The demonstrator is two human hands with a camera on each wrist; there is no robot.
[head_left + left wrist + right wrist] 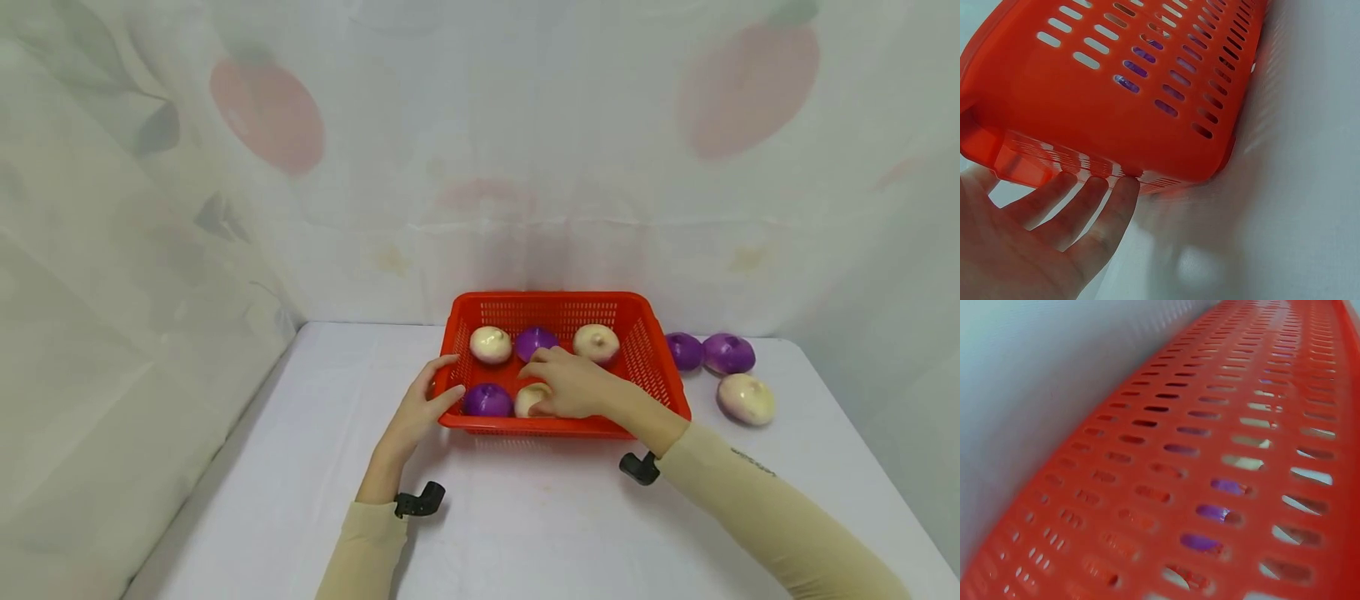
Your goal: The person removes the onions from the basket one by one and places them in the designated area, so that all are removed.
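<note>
A: Item one, the landmark?

B: Red slotted basket (645, 367), standing on a white table (525, 525).

A: Contents?

B: Five onion-shaped pieces. Far row inside the basket: white onion (491, 344) at the left, purple onion (535, 340) in the middle, second white onion (596, 342) at the right. Near row: second purple onion (487, 401) at the basket's near left, and beside it a third white onion (528, 398), partly covered.

A: Right hand?

B: Right hand (573, 385) reaches over the basket's near wall, fingers curled over that third white onion and touching it. Whether they grip it, I cannot tell. The right wrist view shows only the basket's slotted wall.

A: Left hand?

B: Left hand (420, 408) lies against the basket's left near corner. In the left wrist view its fingers (1100, 206) are straight and close together, tips touching the basket's lower edge.

A: Outside the basket?

B: Just right of the basket: two purple pieces (708, 352) side by side, and one white piece (746, 398) nearer the person.
</note>
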